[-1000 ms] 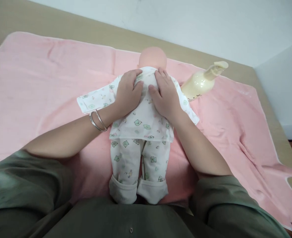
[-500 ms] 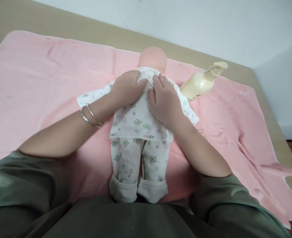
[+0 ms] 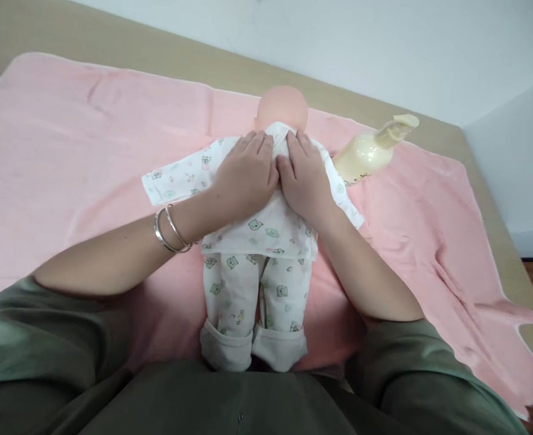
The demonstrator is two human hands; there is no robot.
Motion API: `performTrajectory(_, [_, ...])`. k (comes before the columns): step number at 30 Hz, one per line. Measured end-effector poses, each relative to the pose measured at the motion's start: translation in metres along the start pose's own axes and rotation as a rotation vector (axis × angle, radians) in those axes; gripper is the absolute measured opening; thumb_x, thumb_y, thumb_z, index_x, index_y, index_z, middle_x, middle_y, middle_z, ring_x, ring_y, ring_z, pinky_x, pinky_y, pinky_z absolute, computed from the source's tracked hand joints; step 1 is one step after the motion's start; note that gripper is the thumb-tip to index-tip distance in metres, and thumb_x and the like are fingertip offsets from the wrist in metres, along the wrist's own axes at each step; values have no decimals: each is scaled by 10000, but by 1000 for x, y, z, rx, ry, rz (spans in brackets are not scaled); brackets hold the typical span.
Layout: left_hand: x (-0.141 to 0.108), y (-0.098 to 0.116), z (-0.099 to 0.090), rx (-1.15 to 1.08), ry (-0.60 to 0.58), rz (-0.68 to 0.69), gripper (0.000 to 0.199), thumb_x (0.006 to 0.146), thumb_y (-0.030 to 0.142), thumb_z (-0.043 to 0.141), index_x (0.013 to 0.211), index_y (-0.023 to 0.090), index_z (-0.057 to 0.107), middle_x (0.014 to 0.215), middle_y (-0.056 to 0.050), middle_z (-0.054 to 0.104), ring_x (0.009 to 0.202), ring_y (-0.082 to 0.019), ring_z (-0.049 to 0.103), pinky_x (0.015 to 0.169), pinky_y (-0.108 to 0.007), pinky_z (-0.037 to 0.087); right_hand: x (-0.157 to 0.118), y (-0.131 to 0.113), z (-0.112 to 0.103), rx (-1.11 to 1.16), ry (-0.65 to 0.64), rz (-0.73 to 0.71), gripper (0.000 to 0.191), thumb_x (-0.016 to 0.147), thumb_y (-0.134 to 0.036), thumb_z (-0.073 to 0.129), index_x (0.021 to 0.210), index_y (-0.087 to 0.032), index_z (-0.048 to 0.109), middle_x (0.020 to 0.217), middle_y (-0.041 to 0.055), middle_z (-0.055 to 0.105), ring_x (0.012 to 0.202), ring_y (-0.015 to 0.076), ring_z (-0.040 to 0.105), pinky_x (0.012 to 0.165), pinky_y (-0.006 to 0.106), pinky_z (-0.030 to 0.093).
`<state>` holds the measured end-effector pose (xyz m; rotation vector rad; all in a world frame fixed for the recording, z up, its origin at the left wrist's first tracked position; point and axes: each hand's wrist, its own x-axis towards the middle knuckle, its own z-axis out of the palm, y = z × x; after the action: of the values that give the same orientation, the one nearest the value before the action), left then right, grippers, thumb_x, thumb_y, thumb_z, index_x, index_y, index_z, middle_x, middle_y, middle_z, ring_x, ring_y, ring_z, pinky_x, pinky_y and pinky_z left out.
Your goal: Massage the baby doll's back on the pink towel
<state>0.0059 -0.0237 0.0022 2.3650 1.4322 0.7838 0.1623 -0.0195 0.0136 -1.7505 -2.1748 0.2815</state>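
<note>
A baby doll (image 3: 282, 107) lies face down, its head toward the wall, dressed in a white printed top (image 3: 266, 232) and matching pants (image 3: 234, 290) with turned-up cuffs. My left hand (image 3: 248, 172) rests flat on the upper back, its fingers stretched toward the doll's neck. Beside it, my right hand (image 3: 306, 181) lies on the other side of the upper back with fingers extended. The two thumbs nearly meet over the middle. Both palms press on the cloth, which bunches slightly at the collar. The doll's hands do not show in the sleeves.
A pink blanket (image 3: 67, 151) lies under the doll on a wooden table (image 3: 166, 57). To the right of the doll stands a cream pump bottle (image 3: 366, 154), close to its sleeve. A white wall (image 3: 338, 42) runs behind the table.
My left hand has shifted right and turned, its fingers now pointing toward the neck. My right hand's fingers have moved slightly up toward the collar, and the top's collar has bunched up.
</note>
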Motion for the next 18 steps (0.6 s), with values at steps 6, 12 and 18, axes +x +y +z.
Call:
performTrajectory(6, [29, -31, -7, -15, -100, -127, 243, 1054, 294, 298, 1049, 247, 536, 1158, -109, 659, 1081, -277, 587, 1068, -552, 497, -30, -31, -6, -79, -27, -74, 640, 1072, -349, 364, 1637, -49, 392, 1744, 163, 348, 1662, 356, 256, 1389, 550, 228])
performTrajectory(12, [10, -16, 1, 61, -50, -49, 481, 1083, 378, 232, 1397, 114, 482, 1488, -171, 562, 1434, -336, 465, 1285, -567, 323, -4, -9, -9, -7, -73, 9, 642, 1079, -335, 342, 1664, -70, 338, 1777, 116, 279, 1680, 292, 218, 1411, 497, 180])
performTrajectory(18, [-3, 0, 3, 46, -40, -16, 558, 1053, 349, 323, 1526, 66, 416, 1663, -196, 422, 1604, -366, 316, 1341, -569, 247, 3, -3, -13, -9, -110, 40, 675, 1074, -333, 341, 1675, -31, 280, 1783, 140, 250, 1686, 290, 195, 1414, 493, 161])
